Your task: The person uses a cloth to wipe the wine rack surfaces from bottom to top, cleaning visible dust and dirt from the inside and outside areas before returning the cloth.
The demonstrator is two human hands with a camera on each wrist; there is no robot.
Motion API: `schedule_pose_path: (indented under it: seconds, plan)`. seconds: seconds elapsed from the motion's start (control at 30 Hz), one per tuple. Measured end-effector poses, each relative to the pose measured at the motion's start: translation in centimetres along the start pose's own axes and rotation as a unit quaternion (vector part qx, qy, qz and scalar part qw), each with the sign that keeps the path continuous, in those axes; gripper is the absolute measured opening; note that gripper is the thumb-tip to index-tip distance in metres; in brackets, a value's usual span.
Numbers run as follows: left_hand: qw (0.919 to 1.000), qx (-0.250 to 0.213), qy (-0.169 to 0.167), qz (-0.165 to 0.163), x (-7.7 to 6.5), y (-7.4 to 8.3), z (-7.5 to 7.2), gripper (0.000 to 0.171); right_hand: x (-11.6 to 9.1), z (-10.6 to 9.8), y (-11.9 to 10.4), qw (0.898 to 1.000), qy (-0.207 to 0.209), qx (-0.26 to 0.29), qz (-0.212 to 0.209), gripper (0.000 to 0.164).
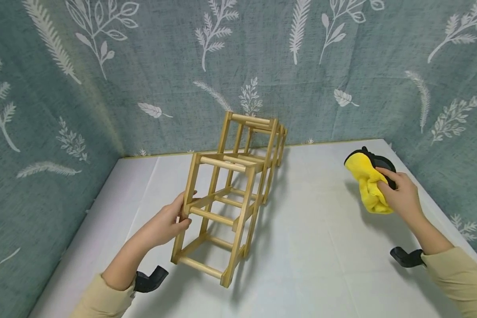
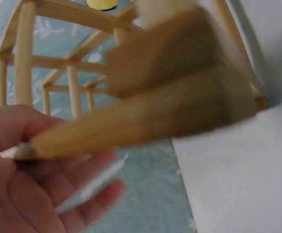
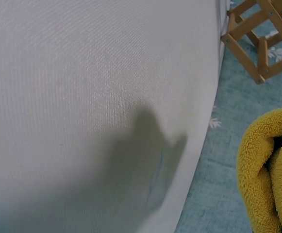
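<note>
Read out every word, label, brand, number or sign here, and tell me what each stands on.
None: no text can be read on the wooden rack, the yellow-and-black fleecy item, the black wrist attachments or the white tabletop. The teal fabric backdrop shows only pale leaf prints.

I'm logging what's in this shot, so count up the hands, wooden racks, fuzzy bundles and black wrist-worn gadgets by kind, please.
Hands: 2, left hand and right hand
Wooden rack: 1
Yellow-and-black fuzzy bundle: 1, number of pieces unclear
Black wrist-worn gadgets: 2
Total: 6
</note>
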State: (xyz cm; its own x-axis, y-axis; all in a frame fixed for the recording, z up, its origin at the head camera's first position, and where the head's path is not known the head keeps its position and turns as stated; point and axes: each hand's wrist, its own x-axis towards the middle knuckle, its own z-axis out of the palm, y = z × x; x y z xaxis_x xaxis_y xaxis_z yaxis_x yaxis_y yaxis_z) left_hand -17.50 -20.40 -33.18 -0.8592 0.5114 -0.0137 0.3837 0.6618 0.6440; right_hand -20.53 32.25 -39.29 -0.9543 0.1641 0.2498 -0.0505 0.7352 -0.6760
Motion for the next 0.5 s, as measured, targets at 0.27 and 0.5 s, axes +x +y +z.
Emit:
schedule_pose_path:
  seconds: [0.27,0.5]
  plan:
    - [0.9936,0.102,0.048,0.014,1.5,-1.1,-0.8,0.046,-0.1,0.1,0.0,1.000,-0.003,-0.002,0.005,0.043]
    - [0.9575,0.237,0.145,0.077,3.6,-2.0,-0.3,0.053,-0.2,0.2,0.0,1.000,0.000,0.002,0.008,0.043]
